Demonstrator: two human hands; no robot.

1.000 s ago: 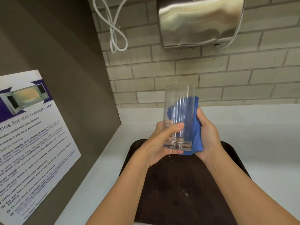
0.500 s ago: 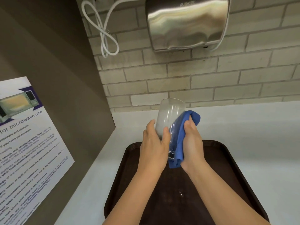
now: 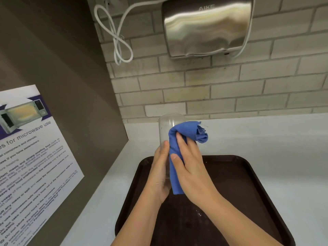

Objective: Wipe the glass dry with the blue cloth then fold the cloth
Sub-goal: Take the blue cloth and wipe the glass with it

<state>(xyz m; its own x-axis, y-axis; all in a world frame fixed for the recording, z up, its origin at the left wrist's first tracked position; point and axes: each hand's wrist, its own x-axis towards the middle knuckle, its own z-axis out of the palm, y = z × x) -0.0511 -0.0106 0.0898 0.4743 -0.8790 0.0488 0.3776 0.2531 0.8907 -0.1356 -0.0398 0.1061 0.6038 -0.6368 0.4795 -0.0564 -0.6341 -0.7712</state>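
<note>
A tall clear glass [image 3: 166, 128] is held upright above the tray, only its upper part showing. My left hand [image 3: 159, 174] wraps around its lower left side from beneath. A blue cloth [image 3: 184, 134] drapes over the glass's right side and hangs down past its base. My right hand [image 3: 191, 171] presses the cloth flat against the glass with spread fingers. The glass's base is hidden by hands and cloth.
A dark brown tray [image 3: 248, 183] with a few water drops lies on the white counter [image 3: 284, 148] below the hands. A steel hand dryer [image 3: 207, 27] and looped white cord [image 3: 115, 38] hang on the tiled wall. A microwave notice [image 3: 30, 157] covers the left panel.
The glass has dropped lower and closer to the tray. My right hand has slid over the front of the glass with the cloth, which now covers more of the glass's side.
</note>
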